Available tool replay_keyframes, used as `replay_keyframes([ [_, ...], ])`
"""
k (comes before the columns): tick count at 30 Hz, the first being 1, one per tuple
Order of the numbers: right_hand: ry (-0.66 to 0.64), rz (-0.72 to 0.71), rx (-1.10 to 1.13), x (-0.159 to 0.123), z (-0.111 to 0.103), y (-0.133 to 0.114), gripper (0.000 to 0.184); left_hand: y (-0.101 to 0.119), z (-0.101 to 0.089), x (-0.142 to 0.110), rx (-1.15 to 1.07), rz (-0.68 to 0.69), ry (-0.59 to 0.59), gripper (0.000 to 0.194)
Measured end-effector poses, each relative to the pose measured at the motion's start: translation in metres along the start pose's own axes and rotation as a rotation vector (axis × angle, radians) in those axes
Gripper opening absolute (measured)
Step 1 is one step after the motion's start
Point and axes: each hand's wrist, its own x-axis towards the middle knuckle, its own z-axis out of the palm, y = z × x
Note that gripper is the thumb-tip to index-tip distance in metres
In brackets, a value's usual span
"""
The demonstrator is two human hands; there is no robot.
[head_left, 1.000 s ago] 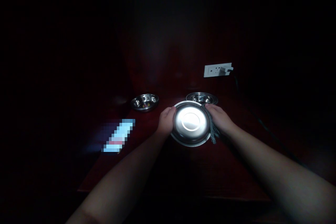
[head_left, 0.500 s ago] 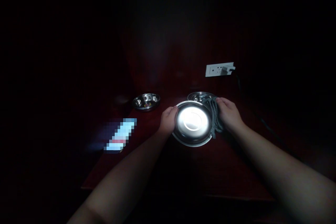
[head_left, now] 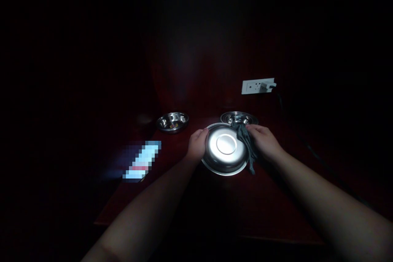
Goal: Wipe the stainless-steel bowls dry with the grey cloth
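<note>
A shiny steel bowl [head_left: 225, 149] is held bottom-up and tilted toward me above a dark red table [head_left: 190, 196]. My left hand [head_left: 196, 144] grips its left rim with the fingers curled over the edge. My right hand [head_left: 264, 143] is closed on a grey cloth [head_left: 247, 145] and presses it against the bowl's upper right side. The cloth's end hangs down past the bowl's rim.
Two more steel bowls stand on the table: one [head_left: 172, 121] at the back left, one [head_left: 238, 118] right behind the held bowl. A lit, blurred screen [head_left: 141, 160] lies to the left. A white wall socket [head_left: 257, 86] with a plug and dark cable is at the back right.
My right hand with the cloth has shifted leftward onto the bowl's upper right edge. The bowl has tipped a little, and the glare on its bottom has dimmed.
</note>
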Motion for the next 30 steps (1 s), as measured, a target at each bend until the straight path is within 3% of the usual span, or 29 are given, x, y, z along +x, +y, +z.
replay_keyframes([
  [9,-0.136,-0.153,-0.263,-0.002,0.001,-0.003,0.034,0.000,0.000,-0.002,-0.041,-0.061,0.032,0.033],
  [16,-0.136,-0.227,-0.302,-0.002,0.002,0.001,0.029,-0.002,0.000,-0.001,-0.060,-0.082,0.026,0.032],
  [30,-0.183,-0.134,-0.246,-0.001,0.001,0.008,0.031,0.002,0.002,-0.004,-0.056,-0.078,0.023,0.029],
])
